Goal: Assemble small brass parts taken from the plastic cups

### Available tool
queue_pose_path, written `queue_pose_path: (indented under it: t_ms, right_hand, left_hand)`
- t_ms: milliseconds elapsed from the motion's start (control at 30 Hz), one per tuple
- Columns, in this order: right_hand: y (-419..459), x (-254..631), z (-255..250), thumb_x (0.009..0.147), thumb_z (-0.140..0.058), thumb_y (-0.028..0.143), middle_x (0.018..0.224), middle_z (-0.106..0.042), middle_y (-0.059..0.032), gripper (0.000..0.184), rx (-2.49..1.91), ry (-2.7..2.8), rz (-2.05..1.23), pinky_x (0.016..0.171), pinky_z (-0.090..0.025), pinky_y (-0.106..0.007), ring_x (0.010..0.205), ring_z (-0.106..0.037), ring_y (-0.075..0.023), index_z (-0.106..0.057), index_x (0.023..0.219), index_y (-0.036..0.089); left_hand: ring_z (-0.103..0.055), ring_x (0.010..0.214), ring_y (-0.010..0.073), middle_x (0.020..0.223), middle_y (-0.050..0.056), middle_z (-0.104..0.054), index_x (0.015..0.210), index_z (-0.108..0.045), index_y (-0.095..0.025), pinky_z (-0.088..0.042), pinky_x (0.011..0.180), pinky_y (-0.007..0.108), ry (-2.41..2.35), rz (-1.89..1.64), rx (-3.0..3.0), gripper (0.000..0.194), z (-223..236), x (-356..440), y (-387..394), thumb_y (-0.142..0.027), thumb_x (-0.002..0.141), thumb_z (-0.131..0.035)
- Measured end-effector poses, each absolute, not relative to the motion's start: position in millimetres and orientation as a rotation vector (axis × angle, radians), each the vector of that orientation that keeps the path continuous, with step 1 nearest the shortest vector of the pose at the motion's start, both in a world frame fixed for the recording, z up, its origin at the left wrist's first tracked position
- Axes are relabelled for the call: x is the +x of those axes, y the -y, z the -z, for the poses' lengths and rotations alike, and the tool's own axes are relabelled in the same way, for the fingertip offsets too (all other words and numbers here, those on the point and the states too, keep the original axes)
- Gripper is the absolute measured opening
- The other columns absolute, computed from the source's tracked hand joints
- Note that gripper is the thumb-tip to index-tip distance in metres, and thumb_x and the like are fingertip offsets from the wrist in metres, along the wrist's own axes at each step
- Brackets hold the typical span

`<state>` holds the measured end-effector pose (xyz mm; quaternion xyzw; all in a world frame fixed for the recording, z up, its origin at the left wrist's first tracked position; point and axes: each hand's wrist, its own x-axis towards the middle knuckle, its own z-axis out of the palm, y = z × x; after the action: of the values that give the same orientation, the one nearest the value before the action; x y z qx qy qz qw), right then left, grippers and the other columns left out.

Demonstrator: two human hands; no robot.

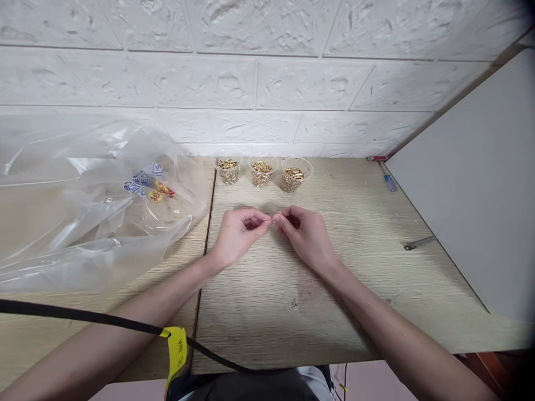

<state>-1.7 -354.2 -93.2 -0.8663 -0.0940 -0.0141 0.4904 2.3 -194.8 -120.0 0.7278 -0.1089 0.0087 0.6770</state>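
My left hand (242, 231) and my right hand (303, 228) meet fingertip to fingertip above the middle of the wooden table. Thumb and forefinger are pinched together on each. A tiny part, mostly hidden, shows between the two pinches; its kind is too small to make out. Just beyond the hands stand three clear plastic cups: a left cup (228, 170), a middle cup (262, 171) and a right cup (295, 175). Each holds many small gold-coloured metal pins or tubes.
A large clear plastic bag (83, 223) covers the left side. A black cable (83, 311) with a yellow tag (176, 351) crosses the lower left. A small metal piece (295, 304) lies near the front. At right are a screwdriver (390, 182) and a white panel (472, 184).
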Motion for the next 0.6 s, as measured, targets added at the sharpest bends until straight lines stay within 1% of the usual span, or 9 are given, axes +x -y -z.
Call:
queue_pose_path:
  t_ms: [133,267,333,500,600]
  right_hand:
    - [356.4,-2.2,90.3,0.089,-0.057,0.024,0.067,-0.066,-0.0022,0.016,-2.215,0.349,0.146,0.059,-0.039,-0.026,0.059,-0.056,-0.0143,-0.065,0.077,0.016]
    - [357.5,-3.7,89.0,0.09,-0.056,0.021,0.076,-0.067,-0.0044,0.014,-2.323,0.469,0.26,0.061,-0.04,-0.026,0.064,-0.057,-0.0151,-0.064,0.08,0.016]
    - [358.1,-4.1,89.4,0.092,-0.055,0.02,0.079,-0.067,-0.0055,0.014,-2.386,0.52,0.299,0.061,-0.039,-0.026,0.064,-0.057,-0.0153,-0.063,0.081,0.016]
    - [358.6,-4.9,90.5,0.093,-0.054,0.018,0.081,-0.066,-0.0069,0.014,-2.553,0.613,0.306,0.061,-0.037,-0.027,0.066,-0.057,-0.0167,-0.064,0.084,0.014]
    - [357.7,-5.7,88.3,0.093,-0.053,0.015,0.082,-0.066,-0.0079,0.014,-2.673,0.66,0.28,0.06,-0.036,-0.028,0.069,-0.058,-0.0182,-0.064,0.085,0.013]
  left_hand:
    - [-0.054,0.06,0.0094,0.068,0.002,-0.062,0.079,-0.07,-0.014,-0.043,0.055,0.02,0.261,-0.042,1.66,0.015,121.1,1.8,194.9,-0.028,0.077,-0.07]
    - [-0.052,0.066,0.0093,0.082,0.004,-0.059,0.082,-0.071,-0.016,-0.041,0.056,0.021,0.335,-0.149,1.742,0.011,120.5,1.2,194.1,-0.026,0.08,-0.068]
    - [-0.051,0.067,0.0092,0.084,0.004,-0.058,0.081,-0.071,-0.016,-0.04,0.056,0.021,0.366,-0.21,1.799,0.009,119.8,1.0,193.8,-0.024,0.08,-0.067]
    - [-0.048,0.061,0.0096,0.068,0.0,-0.054,0.08,-0.067,-0.015,-0.037,0.055,0.022,0.413,-0.179,1.904,0.009,118.4,0.1,193.8,-0.023,0.084,-0.064]
    - [-0.046,0.059,0.0094,0.064,-0.002,-0.053,0.076,-0.064,-0.015,-0.036,0.055,0.022,0.46,-0.177,1.979,0.009,115.8,-0.4,194.3,-0.018,0.084,-0.062]
